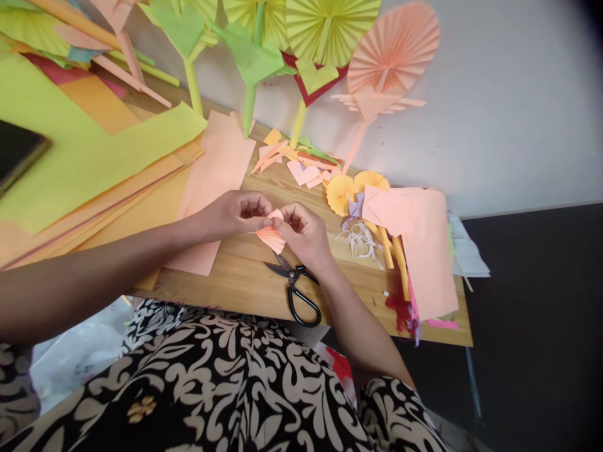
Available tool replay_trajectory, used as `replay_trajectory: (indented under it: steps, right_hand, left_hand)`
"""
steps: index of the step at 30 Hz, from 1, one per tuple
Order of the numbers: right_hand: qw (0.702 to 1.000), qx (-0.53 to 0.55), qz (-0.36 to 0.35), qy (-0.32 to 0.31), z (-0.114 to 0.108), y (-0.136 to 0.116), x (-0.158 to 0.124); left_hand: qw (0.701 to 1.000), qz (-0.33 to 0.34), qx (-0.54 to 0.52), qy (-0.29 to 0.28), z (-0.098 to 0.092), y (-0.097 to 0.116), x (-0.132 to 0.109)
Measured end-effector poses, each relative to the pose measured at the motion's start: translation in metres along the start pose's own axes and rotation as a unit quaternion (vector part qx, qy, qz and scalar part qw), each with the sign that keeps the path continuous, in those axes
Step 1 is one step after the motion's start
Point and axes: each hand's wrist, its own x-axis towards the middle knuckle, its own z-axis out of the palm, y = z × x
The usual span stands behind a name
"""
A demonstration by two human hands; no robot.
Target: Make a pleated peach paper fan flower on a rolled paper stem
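My left hand (238,213) and my right hand (305,233) meet over the wooden table (245,282). Both pinch a small pleated piece of peach paper (271,237) between their fingertips. The folded strip hangs a little below the fingers. Black scissors (296,289) lie on the wood just under my right wrist, handles toward me. A peach sheet (214,182) lies under my left forearm.
Large yellow-green and orange sheets (80,157) are stacked at the left. Paper fan flowers (393,53) lean on the wall behind. Yellow rosettes (340,193), paper scraps, rolled orange sticks and a peach sheet (426,251) crowd the right end. A dark object (16,150) lies at far left.
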Motion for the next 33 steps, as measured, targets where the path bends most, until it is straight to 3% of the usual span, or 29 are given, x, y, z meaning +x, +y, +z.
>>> replay_trajectory:
  steps: [22,33]
  right_hand:
    - [0.999,-0.032,0.001,0.013,0.0000,-0.0005,0.0008]
    - [1.000,-0.025,-0.006,0.013,-0.0017,-0.0022,0.0013]
  left_hand:
    - [0.981,0.103,0.150,0.066,-0.0015,-0.0099,-0.0010]
    - [0.999,-0.007,-0.044,0.025,-0.0060,-0.0002,-0.0002]
